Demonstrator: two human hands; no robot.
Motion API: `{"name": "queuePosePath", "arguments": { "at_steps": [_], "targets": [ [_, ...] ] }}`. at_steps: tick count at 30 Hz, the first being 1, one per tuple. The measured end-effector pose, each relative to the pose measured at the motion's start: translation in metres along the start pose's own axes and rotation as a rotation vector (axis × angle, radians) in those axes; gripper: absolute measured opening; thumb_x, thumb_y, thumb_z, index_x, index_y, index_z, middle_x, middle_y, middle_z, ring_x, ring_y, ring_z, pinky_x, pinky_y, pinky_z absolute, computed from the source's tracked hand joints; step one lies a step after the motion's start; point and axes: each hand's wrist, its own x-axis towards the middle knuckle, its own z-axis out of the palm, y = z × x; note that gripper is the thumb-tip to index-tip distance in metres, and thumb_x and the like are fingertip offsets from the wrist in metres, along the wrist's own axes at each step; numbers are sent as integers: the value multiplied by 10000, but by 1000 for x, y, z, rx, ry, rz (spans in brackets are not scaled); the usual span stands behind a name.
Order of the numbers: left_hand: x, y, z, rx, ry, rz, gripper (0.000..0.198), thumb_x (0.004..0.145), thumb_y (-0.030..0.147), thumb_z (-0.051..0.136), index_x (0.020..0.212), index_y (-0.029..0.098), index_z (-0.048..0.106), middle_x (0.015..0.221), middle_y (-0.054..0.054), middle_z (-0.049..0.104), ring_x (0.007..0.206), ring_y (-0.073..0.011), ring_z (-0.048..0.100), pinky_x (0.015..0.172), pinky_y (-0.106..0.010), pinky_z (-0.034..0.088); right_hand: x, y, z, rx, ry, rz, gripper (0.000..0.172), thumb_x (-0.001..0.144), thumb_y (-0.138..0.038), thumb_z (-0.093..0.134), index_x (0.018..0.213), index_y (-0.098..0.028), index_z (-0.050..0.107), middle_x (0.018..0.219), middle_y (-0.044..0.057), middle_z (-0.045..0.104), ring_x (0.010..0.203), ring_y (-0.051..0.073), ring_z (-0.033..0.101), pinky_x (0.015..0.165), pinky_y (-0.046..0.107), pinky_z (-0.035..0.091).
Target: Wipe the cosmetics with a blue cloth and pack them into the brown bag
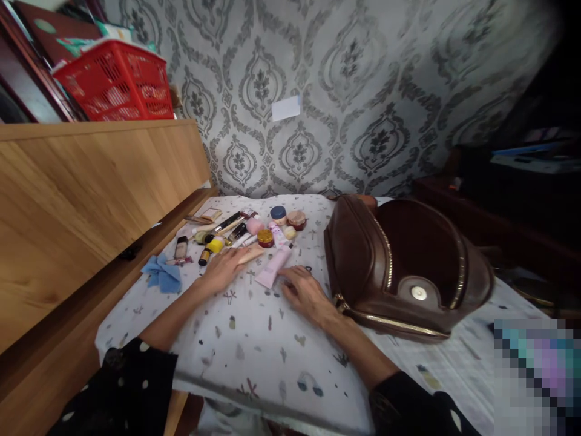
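My left hand (226, 268) lies flat on the patterned white cloth (254, 339), fingers stretched toward a pale tube or stick at its fingertips (252, 254). Just beside a pink tube (273, 267), my right hand (305, 290) rests on the cloth with its fingers curled down, and I cannot see anything in them. Beyond both hands lie several small cosmetics: a yellow bottle (212, 247), a red-lidded jar (265, 237), a blue-lidded jar (278, 213), a pink round piece (255, 226). An open brown leather bag (403, 266) sits right of my right hand.
A blue cloth (162, 274) lies at the left of the cosmetics. A wooden board (91, 194) runs along the left side, with a red basket (115, 82) above it. Patterned wallpaper is behind. Dark furniture stands at the right.
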Motion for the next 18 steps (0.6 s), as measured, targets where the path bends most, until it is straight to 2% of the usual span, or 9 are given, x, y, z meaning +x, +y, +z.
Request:
{"name": "queuePosePath", "arguments": {
  "at_steps": [3,6,9,13,15,18],
  "targets": [
    [-17,-23,-5,-22,-18,94,422,990,328,430,1402,328,518,1329,-64,619,1250,-300,521,1065,-470,398,-1,-1,0,53,-19,-76,329,871,-155,530,1163,-167,680,1088,124,715,1091,268,613,952,417,497],
    [-19,-29,-12,-18,-2,150,417,968,254,445,1361,300,576,1407,-64,578,1364,-296,431,1138,-502,320,-2,-2,1,70,-96,-163,427,887,-165,501,1290,-213,635,1263,109,682,1230,275,568,1028,480,456],
    [-19,-12,-13,-38,73,180,418,943,190,447,1320,272,610,1407,-76,566,1351,-268,439,1142,-477,330,-2,0,3,53,-142,-181,503,892,-166,476,1382,-223,571,1381,105,618,1337,283,500,1072,522,423],
    [-24,16,-9,-92,135,265,364,970,228,450,1298,257,604,1278,-90,632,1259,-253,508,1110,-463,367,-1,1,2,70,-108,-186,447,918,-200,462,1342,-197,602,1324,121,651,1300,286,535,1061,508,449],
    [-29,17,-9,-108,164,236,355,987,240,423,1295,247,598,1252,-97,640,1210,-251,536,1078,-457,396,-1,1,1,84,-74,-177,395,923,-220,468,1274,-191,646,1241,123,687,1224,284,581,1032,486,478],
    [-36,-5,-14,-137,243,69,345,990,231,390,1241,228,627,1197,-101,652,1137,-254,564,1024,-441,436,-1,0,0,95,-50,-148,349,918,-236,485,1207,-197,677,1153,114,710,1133,279,608,998,468,494]
  ]
}}
